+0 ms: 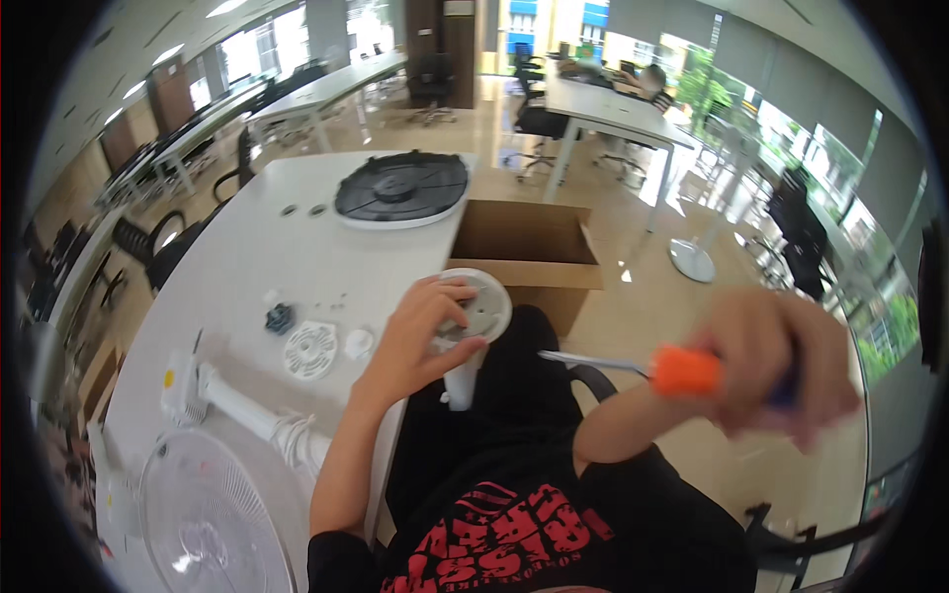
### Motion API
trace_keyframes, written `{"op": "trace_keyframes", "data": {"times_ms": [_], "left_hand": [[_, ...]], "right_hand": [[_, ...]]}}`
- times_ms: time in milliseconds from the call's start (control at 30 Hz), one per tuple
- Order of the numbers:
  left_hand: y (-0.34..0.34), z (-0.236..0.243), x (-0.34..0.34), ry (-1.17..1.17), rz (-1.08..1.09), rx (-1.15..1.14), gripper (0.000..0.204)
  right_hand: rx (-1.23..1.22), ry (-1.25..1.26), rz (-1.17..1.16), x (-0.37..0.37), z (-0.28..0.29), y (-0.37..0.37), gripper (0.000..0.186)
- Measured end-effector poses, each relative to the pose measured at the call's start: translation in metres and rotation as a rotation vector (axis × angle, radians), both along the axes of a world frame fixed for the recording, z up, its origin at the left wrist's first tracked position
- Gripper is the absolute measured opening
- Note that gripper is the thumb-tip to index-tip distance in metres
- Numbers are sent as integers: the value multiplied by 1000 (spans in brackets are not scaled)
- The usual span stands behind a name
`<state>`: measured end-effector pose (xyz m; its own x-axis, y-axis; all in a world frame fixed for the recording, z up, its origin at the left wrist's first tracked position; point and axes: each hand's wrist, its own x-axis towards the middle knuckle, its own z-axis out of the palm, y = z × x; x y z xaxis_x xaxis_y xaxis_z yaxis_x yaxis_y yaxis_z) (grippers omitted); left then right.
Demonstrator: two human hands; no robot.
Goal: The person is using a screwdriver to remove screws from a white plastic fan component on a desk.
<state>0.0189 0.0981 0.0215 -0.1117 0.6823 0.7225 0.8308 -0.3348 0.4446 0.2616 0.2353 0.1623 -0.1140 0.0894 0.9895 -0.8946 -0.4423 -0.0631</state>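
My left hand (420,331) grips a white round-topped part (492,304) with a tube-like stem below it, held at the table's edge above my lap. Its fingers reach over the disc's rim and into its hollow face. Out to the right, my right hand (791,361) is closed around a screwdriver (684,372) with an orange and dark handle. The metal shaft points left toward the white part, but its tip stays apart from it. Motion blurs this hand. Near my left forearm lie a white vented round cover (310,350), a small white cap (359,343) and a dark blue knob (280,316).
A clear fan grille (203,514) and a white fan body with a pole (242,410) lie on the white table (247,237). Farther off sits a black ribbed base (400,188). An open cardboard box (524,272) stands beside the table. Chairs and other desks stand beyond.
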Motion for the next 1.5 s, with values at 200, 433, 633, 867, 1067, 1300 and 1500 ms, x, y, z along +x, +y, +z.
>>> {"op": "trace_keyframes", "data": {"times_ms": [200,433,633,867,1067,1300,1500], "left_hand": [[2,-3,0,39,-13,-22,25],[5,0,11,78,12,-31,26],[8,-3,13,7,0,-21,35],[6,-1,21,103,288,29,34],[6,-7,13,168,285,23,32],[6,-3,19,241,36,0,37],[4,-2,15,167,25,-83,39]], "right_hand": [[-241,-292,-320,-78,-41,24,39],[-220,-408,-426,-88,-56,32,42],[-224,-430,-423,-92,-58,29,42],[-230,-453,-479,-98,-59,25,40],[-284,-447,-508,-102,-62,27,39],[-374,-439,-561,-95,-60,30,40],[-619,-457,-497,-99,-62,28,33]]}}
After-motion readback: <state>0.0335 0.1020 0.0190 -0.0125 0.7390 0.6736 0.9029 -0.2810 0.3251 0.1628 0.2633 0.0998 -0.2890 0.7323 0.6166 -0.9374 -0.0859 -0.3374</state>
